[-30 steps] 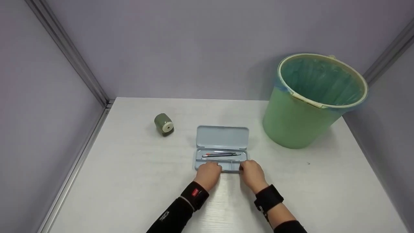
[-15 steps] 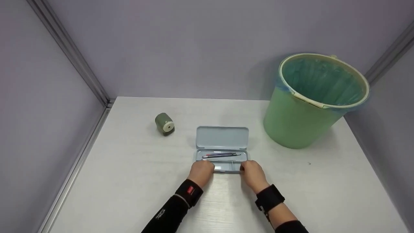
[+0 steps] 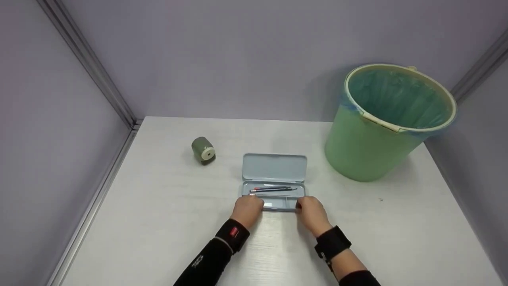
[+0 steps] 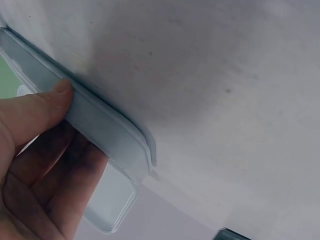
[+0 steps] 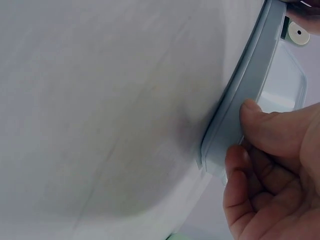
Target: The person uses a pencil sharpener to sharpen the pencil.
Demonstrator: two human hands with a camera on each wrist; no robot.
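Observation:
A light blue pencil case (image 3: 274, 167) lies on the white table with its lid tipped back. Slim dark pencils (image 3: 272, 189) rest in its rear compartment; the front part has a small divider. My left hand (image 3: 247, 210) grips the front wall near the left corner, thumb (image 4: 61, 95) on the outside and fingers behind the wall. At the right front corner, my right hand (image 3: 312, 214) pinches the same wall, its thumb (image 5: 255, 117) pressed to the outer face and the other fingers curled. Both hands cover the case's front corners in the head view.
Behind and left of the case lies a green cylinder (image 3: 202, 149) with a cream end that has a small hole. A green trash bin (image 3: 357, 147) with a liner stands at the back right. Walls border the table at the back and sides.
My left hand has slid leftward along the case's front edge, uncovering more of the front compartment, then stayed there. The right hand keeps its place at the right corner.

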